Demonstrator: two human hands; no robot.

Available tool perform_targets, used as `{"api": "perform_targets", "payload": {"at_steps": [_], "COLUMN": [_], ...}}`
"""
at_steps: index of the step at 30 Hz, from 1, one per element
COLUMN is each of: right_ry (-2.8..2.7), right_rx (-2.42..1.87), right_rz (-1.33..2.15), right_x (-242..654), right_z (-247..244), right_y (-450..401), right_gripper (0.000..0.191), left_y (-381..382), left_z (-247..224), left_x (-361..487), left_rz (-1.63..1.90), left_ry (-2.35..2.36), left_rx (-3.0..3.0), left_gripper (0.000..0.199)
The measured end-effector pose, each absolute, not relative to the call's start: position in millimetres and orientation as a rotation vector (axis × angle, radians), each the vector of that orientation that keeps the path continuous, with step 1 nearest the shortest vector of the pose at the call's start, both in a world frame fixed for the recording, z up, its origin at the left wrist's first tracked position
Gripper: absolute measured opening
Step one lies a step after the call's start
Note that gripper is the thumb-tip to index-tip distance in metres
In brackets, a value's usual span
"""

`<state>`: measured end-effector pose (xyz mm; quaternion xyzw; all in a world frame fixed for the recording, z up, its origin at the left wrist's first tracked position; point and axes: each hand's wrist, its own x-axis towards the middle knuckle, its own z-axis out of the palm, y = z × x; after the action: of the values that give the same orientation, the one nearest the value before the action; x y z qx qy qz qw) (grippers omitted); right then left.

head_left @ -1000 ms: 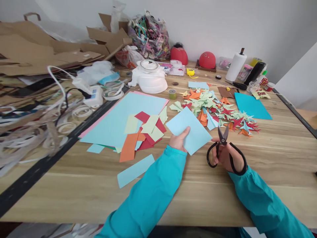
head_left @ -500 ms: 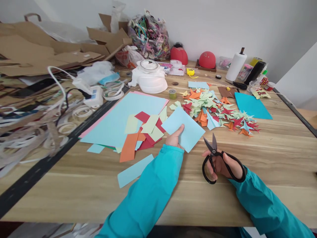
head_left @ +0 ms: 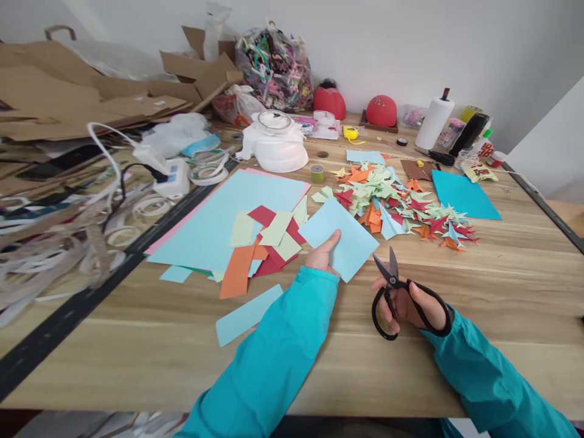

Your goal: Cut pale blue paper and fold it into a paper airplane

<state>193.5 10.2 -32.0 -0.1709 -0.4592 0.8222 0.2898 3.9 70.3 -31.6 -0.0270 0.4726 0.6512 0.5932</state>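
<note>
A light blue square of paper (head_left: pixel 349 243) is pinched in my left hand (head_left: pixel 323 255), thumb on top and the other fingers underneath, mostly hidden. My right hand (head_left: pixel 413 307) grips black-handled scissors (head_left: pixel 393 281), fingers and thumb through the loops. The blades stand apart and point up and away, a little right of the paper without touching it. Beyond the square lies a heap of folded paper pieces (head_left: pixel 378 188) in green, orange, red and blue. Left of my left hand, paper offcuts (head_left: pixel 276 230) lie on large light blue sheets (head_left: pixel 205 219).
A light blue strip (head_left: pixel 249 315) lies beside my left sleeve. White cables and a power strip (head_left: pixel 176 179) crowd the left, below flattened cardboard (head_left: pixel 55 91). A white bundle (head_left: pixel 278 146), green spool (head_left: pixel 317 173), red pincushion (head_left: pixel 382 111) and turquoise sheet (head_left: pixel 465 194) lie farther back.
Almost nothing differs. The paper square and the scissors have shifted only very slightly, and both hands keep the same hold.
</note>
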Motion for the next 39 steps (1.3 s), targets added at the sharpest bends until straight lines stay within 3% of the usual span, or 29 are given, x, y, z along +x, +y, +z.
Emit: {"api": "perform_targets", "payload": {"at_steps": [14,21,34,39], "right_ry": [-1.265,-1.307,-1.303,-1.293], "right_rx": [-0.622,-0.659,-0.649,-0.701], "right_rz": [2.095,2.053,2.018,1.956], "right_x": [196,194,194,192], "right_z": [-23,-23,-26,-26], "right_y": [13,12,12,12], "right_gripper": [0.075,0.077,0.069,0.073], "left_y": [59,59,55,55], "left_z": [-29,-35,-25,-23], "left_x": [10,9,6,5], "left_rz": [1.517,1.493,1.423,1.327], "left_ry": [1.082,1.172,1.011,0.863], "left_rx": [0.349,0.461,0.359,0.213], "left_gripper": [0.045,0.055,0.055,0.043]}}
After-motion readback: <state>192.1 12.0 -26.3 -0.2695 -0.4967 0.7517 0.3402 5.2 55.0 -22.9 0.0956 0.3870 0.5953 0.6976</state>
